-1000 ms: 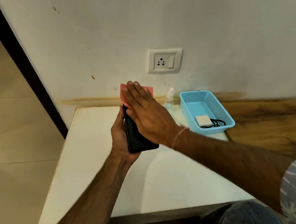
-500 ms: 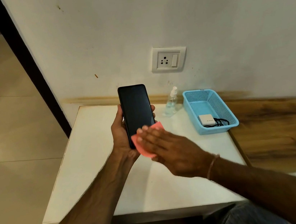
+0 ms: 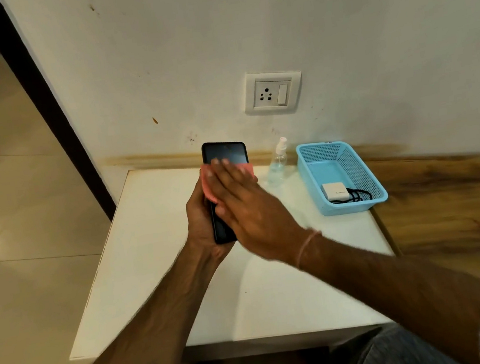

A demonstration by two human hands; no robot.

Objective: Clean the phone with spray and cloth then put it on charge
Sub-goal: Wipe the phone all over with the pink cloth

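Where pink cloth (image 3: 247, 169) presses, black phone (image 3: 224, 152) upright

Black phone (image 3: 224, 153) upright, pink cloth (image 3: 207, 184) pressed on its screen, spray bottle (image 3: 278, 167) nearby.

We can read no text anywhere. The small white square charger (image 3: 335, 191) in the light blue plastic basket (image 3: 358, 166) bears a tiny dark mark, too small to make out.
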